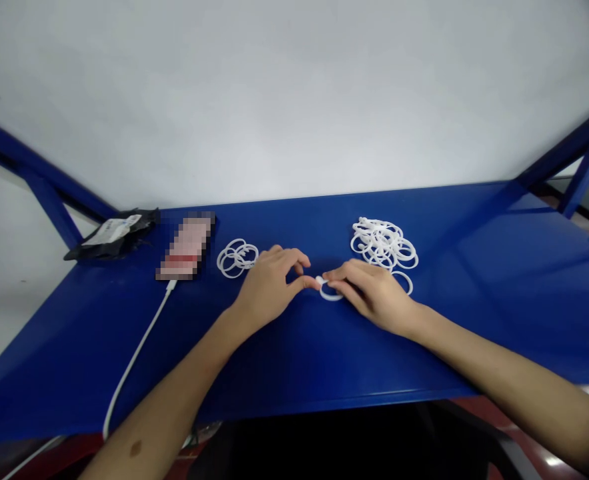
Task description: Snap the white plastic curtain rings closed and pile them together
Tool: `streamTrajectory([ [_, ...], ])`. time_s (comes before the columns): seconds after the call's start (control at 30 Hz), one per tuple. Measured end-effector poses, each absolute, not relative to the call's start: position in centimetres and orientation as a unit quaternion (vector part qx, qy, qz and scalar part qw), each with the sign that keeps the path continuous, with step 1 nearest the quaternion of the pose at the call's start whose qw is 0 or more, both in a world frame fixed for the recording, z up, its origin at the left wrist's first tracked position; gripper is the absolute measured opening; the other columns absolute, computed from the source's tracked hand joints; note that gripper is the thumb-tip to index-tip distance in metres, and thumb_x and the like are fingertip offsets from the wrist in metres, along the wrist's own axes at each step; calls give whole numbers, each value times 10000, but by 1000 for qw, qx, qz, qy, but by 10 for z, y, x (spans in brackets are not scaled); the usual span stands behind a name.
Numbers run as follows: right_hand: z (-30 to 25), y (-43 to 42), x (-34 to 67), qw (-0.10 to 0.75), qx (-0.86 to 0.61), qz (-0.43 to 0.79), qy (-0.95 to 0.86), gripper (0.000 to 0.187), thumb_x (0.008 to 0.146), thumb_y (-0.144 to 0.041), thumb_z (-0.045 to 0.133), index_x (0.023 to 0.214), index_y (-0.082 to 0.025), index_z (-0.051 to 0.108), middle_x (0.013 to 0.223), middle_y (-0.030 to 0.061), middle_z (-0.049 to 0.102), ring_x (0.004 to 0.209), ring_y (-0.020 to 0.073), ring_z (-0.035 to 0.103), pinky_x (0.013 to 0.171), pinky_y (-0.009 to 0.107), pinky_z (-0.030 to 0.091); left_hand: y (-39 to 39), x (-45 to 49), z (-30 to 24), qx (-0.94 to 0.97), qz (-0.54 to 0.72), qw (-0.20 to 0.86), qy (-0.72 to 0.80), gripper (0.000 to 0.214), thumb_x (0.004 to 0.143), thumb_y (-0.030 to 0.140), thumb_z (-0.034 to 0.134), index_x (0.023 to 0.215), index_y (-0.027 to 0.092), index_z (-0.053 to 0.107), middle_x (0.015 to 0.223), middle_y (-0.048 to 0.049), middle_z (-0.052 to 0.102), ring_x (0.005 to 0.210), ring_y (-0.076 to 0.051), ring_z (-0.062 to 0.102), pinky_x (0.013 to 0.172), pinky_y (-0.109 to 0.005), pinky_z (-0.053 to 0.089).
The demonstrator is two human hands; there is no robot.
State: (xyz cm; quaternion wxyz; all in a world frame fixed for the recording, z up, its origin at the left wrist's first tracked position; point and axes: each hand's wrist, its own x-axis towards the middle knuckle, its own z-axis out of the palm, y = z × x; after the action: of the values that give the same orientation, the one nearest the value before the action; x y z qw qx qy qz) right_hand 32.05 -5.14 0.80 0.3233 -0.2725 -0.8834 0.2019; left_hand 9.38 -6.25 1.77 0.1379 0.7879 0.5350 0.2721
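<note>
One white ring [331, 298] lies just left of our right hand [373, 291], which pinches it; our left hand [270, 283] spread, thumb touching ring.

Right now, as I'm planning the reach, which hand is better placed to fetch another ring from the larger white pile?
Probably the right hand: it lies just in front of the larger pile, though it holds a ring. The left hand sits by the smaller pile.
</note>
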Motion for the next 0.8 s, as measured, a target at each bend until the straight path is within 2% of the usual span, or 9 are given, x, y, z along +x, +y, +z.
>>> streamTrajectory([
  [0.1,14,-37,331,368,-321,73,-870,186,1009,-226,513,1096,-198,674,1006,85,705,919,202,656,811,351,540,-55,71,28,801,189,-25,567,176,898,309,644,1043,213,667,1057,-90,667,1041,-301,549,914,-452,446],
  [0.2,19,-16,351,414,-409,-29,-813,215,998,-249,528,1115,-228,708,1002,91,680,913,226,626,774,378,531,-53,50,32,787,112,-83,601,275,892,270,564,1131,186,670,1103,-134,627,1065,-346,517,889,-480,437],
  [0.33,14,8,373,373,-479,-98,-789,273,1001,-276,503,1131,-213,735,924,102,693,839,250,571,717,421,508,-52,36,24,797,43,-70,599,298,871,266,534,1118,204,688,1036,-124,663,1029,-359,514,849,-489,403],
  [0.47,6,15,376,360,-481,-113,-792,293,990,-293,522,1184,-192,718,975,113,716,913,279,545,762,452,504,-50,36,19,802,49,-63,593,259,895,214,504,1049,218,713,1003,-113,703,1002,-354,517,846,-499,359],
  [0.63,9,2,363,372,-456,-126,-799,300,969,-302,567,1210,-179,696,1071,132,681,1023,307,513,862,485,502,-49,47,24,805,101,-58,581,208,953,263,512,1024,222,703,992,-99,730,995,-328,536,870,-497,327],
  [0.8,14,-21,343,358,-395,-52,-844,288,960,-254,578,1228,-225,679,1087,120,669,1032,301,530,887,505,497,-51,61,28,787,227,-3,574,119,931,294,602,980,240,696,939,-58,748,961,-281,572,905,-462,320],
])
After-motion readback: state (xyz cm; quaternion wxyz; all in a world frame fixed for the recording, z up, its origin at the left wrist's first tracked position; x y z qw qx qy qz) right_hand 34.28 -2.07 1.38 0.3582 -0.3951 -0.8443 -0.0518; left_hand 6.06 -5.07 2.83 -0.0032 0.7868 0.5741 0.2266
